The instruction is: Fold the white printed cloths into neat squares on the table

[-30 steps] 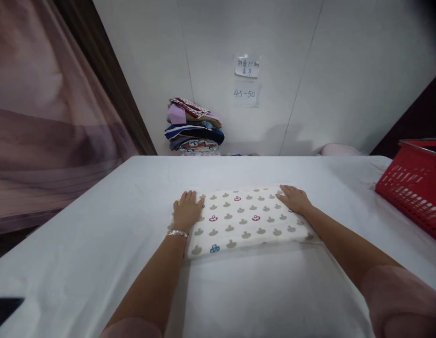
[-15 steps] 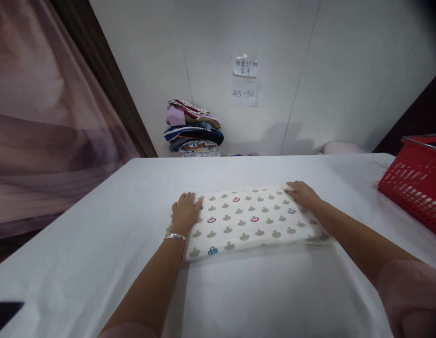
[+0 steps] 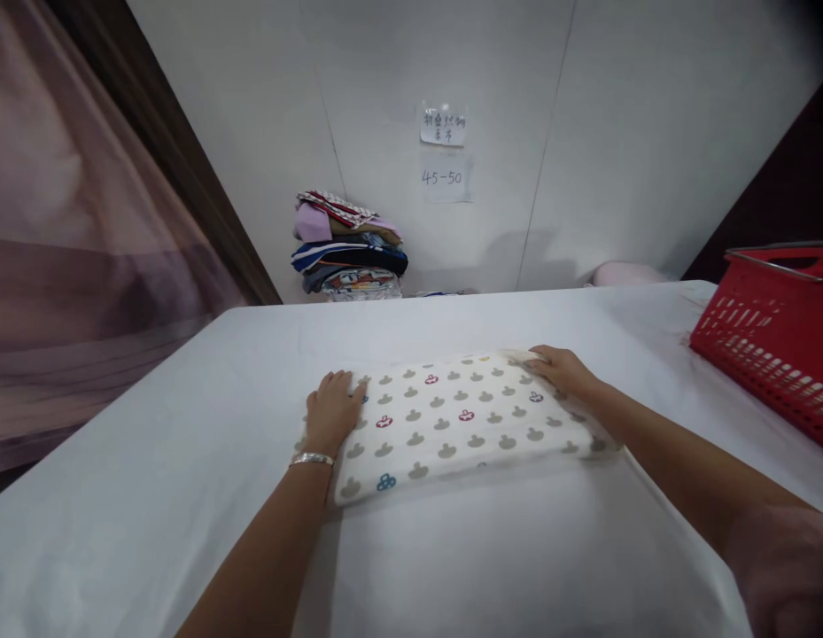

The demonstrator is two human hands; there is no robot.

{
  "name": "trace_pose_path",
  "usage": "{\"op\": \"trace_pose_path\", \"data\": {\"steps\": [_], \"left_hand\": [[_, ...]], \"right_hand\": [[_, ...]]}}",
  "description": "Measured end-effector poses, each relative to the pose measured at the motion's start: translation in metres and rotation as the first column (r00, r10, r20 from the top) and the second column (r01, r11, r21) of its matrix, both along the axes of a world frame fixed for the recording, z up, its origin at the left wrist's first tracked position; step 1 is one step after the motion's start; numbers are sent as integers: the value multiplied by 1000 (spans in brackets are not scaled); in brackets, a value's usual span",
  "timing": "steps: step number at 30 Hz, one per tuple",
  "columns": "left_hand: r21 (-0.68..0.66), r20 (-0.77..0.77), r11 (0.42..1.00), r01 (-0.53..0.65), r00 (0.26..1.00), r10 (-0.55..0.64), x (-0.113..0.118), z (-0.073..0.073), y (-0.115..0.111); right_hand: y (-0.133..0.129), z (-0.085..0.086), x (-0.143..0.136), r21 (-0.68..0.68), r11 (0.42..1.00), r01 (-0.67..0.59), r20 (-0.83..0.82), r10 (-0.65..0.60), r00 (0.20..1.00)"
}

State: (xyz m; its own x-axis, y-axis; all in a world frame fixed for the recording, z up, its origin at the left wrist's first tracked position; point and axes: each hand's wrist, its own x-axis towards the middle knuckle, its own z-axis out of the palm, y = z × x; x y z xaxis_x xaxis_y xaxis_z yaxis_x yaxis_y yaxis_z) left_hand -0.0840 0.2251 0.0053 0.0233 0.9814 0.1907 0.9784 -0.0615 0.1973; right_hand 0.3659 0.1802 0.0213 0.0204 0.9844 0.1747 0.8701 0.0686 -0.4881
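Observation:
A folded white cloth with grey, red and blue mushroom-like prints lies across the middle of the table. On its left end rests my left hand, palm down with the fingers stretched out. At the far right corner, my right hand has thumb and fingers closed on the cloth's edge, which is raised slightly there. The underside of the cloth and its inner layers are hidden.
A white-covered table spreads beneath the cloth. To the right stands a red plastic basket with a metal handle. Behind the table's far edge is a stack of folded fabrics against the wall. A pink curtain hangs at left.
The view has turned a little to the right, so everything sits further left. My right hand now pinches the corner more plainly and lifts it slightly; the left hand stays on the cloth.

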Motion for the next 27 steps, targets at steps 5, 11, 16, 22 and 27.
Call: {"op": "trace_pose_path", "data": {"steps": [5,11,16,22,27], "left_hand": [[6,-1,1000,-1,1000,1,0,0,1],[-3,11,1000,-4,1000,4,1,1,0],[-9,31,1000,-4,1000,4,1,-1,1],[-16,41,1000,-12,999,13,1,-1,0],[-4,64,1000,-5,998,6,2,-2,-1]], "right_hand": [[30,5,6,-224,935,276,152,-247,957],[48,0,6,-235,922,308,253,-248,935],[34,-6,7,-177,929,325,304,-263,916],[24,-19,25,-149,945,292,283,-242,928],[25,-16,29,-276,907,319,215,-265,940]]}}
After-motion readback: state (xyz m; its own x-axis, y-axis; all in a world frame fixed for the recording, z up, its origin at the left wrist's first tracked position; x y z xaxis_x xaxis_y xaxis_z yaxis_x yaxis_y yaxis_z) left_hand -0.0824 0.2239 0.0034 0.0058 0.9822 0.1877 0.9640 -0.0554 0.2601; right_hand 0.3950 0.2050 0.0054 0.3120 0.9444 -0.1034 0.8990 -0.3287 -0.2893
